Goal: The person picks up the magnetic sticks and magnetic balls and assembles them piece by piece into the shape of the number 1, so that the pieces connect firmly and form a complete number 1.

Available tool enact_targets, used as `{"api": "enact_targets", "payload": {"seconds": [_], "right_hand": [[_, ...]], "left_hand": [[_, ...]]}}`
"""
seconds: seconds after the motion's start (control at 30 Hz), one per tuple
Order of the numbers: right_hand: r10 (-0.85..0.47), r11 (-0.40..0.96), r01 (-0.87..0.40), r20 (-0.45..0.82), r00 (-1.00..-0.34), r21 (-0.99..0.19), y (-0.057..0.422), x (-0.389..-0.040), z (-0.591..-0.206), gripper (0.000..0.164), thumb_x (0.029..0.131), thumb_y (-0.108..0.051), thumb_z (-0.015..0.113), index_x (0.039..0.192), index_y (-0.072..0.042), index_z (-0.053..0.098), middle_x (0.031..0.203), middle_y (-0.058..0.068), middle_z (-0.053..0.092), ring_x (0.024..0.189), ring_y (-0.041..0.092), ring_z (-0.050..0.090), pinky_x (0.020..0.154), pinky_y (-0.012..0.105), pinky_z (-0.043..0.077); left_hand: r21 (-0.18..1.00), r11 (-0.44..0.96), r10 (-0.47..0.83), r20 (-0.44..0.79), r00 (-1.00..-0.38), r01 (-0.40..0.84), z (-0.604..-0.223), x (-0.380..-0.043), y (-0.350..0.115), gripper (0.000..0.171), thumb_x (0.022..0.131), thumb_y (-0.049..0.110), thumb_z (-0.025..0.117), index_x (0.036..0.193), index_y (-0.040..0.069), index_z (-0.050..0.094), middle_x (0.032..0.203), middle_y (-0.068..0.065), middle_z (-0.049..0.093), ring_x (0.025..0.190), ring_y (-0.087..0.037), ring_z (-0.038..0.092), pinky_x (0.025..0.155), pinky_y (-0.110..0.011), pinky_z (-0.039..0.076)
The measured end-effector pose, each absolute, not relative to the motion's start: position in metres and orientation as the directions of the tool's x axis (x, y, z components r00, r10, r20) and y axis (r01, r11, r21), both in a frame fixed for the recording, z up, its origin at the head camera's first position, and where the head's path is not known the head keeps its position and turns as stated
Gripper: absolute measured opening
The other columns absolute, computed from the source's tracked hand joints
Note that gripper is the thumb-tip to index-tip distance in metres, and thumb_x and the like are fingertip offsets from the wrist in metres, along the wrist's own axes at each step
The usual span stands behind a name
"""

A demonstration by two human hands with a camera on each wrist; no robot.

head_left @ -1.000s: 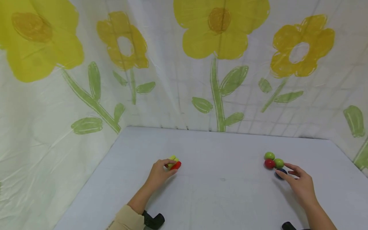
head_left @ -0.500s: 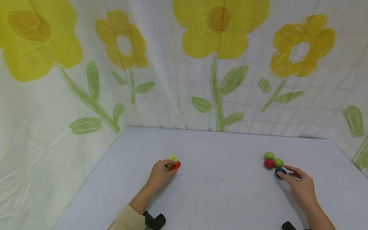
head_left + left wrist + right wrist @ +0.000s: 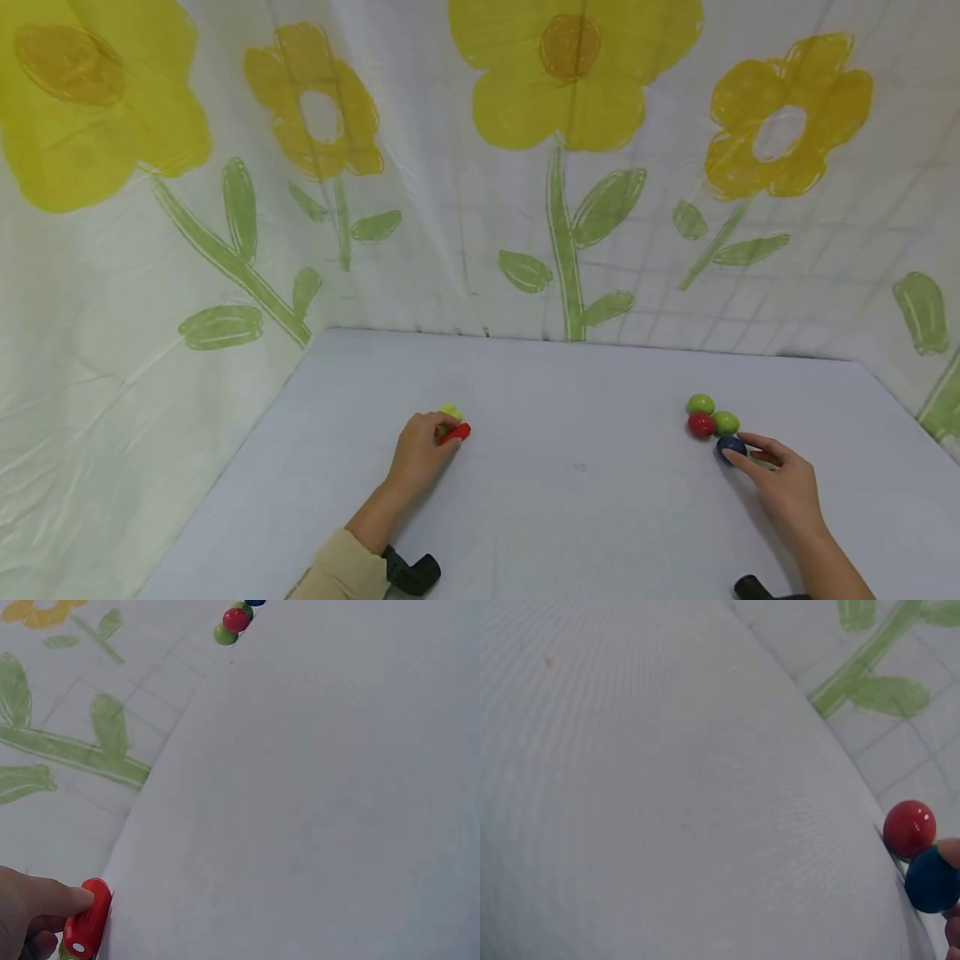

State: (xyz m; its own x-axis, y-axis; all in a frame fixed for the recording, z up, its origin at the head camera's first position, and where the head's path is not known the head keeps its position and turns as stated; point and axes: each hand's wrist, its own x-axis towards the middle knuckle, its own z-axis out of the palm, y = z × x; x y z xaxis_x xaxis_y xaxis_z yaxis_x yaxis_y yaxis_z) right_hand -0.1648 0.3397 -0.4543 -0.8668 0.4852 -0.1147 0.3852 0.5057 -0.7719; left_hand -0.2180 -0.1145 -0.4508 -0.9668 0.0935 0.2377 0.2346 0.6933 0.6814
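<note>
On the left of the table, my left hand (image 3: 417, 454) pinches a short red rounded bar (image 3: 456, 433) between thumb and fingers. The left wrist view shows a white dot on the end of this red bar (image 3: 88, 919). Yellow-green pieces (image 3: 452, 411) lie right behind it, partly covered by the fingers. Over on the right, my right hand (image 3: 787, 483) holds a dark blue ball (image 3: 731, 448) with the thumb on its near side. A glossy red ball (image 3: 701, 425) and two green balls (image 3: 701, 404) sit clustered just beyond the blue one.
A white-covered table (image 3: 570, 517) spreads between the hands. Behind it hangs a pale curtain (image 3: 442, 208) with yellow flowers. Black wrist mounts (image 3: 414, 575) show near the bottom edge.
My left hand has turned slightly, and the red bar's near end has tilted lower. The right hand stays by the blue ball, which shows more of its surface now.
</note>
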Motion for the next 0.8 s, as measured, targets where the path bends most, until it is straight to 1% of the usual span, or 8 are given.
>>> {"api": "enact_targets", "payload": {"seconds": [0.27,0.43,0.67,0.77,0.8], "right_hand": [[0.488,0.495,0.382,-0.114,-0.865,-0.781,0.3390,-0.1641,-0.4552,0.063,0.085,-0.042,0.063,0.132,-0.003,0.048,0.131,0.017,0.046,0.099,0.017,0.043,0.061,0.014,0.039],[0.487,0.503,0.380,-0.108,-0.867,-0.776,0.3394,-0.1644,-0.4557,0.064,0.084,-0.042,0.064,0.133,-0.003,0.048,0.131,0.018,0.047,0.098,0.016,0.044,0.061,0.012,0.039],[0.493,0.509,0.378,-0.099,-0.864,-0.773,0.3391,-0.1641,-0.4560,0.065,0.083,-0.041,0.067,0.132,-0.003,0.049,0.122,0.014,0.051,0.088,0.005,0.042,0.061,0.013,0.041],[0.491,0.516,0.373,-0.090,-0.867,-0.771,0.3390,-0.1639,-0.4559,0.065,0.083,-0.042,0.067,0.132,-0.003,0.049,0.120,0.014,0.052,0.086,0.003,0.042,0.061,0.014,0.041],[0.490,0.514,0.371,-0.090,-0.867,-0.773,0.3390,-0.1639,-0.4558,0.066,0.082,-0.042,0.067,0.132,-0.003,0.049,0.121,0.015,0.052,0.088,0.004,0.042,0.061,0.014,0.040]], "left_hand": [[0.619,0.746,0.105,0.256,-0.961,0.246,-0.4503,-0.2177,-0.1132,0.018,0.077,0.010,0.073,0.095,0.006,0.070,0.089,-0.005,0.066,0.082,-0.015,0.052,0.068,-0.027,0.044],[0.566,0.786,0.113,0.263,-0.958,0.248,-0.4503,-0.2178,-0.1129,0.020,0.077,0.014,0.075,0.095,0.006,0.071,0.088,-0.004,0.067,0.078,-0.013,0.051,0.065,-0.025,0.042],[0.525,0.814,0.116,0.269,-0.956,0.246,-0.4515,-0.2168,-0.1124,0.021,0.077,0.015,0.075,0.095,0.006,0.072,0.086,-0.005,0.066,0.076,-0.013,0.051,0.062,-0.023,0.041],[0.513,0.823,0.117,0.268,-0.956,0.244,-0.4513,-0.2170,-0.1124,0.021,0.077,0.016,0.075,0.095,0.006,0.073,0.084,-0.005,0.066,0.074,-0.013,0.050,0.060,-0.022,0.040],[0.505,0.827,0.119,0.269,-0.956,0.245,-0.4510,-0.2171,-0.1124,0.021,0.077,0.016,0.075,0.096,0.006,0.073,0.084,-0.005,0.066,0.074,-0.013,0.050,0.060,-0.022,0.039]]}}
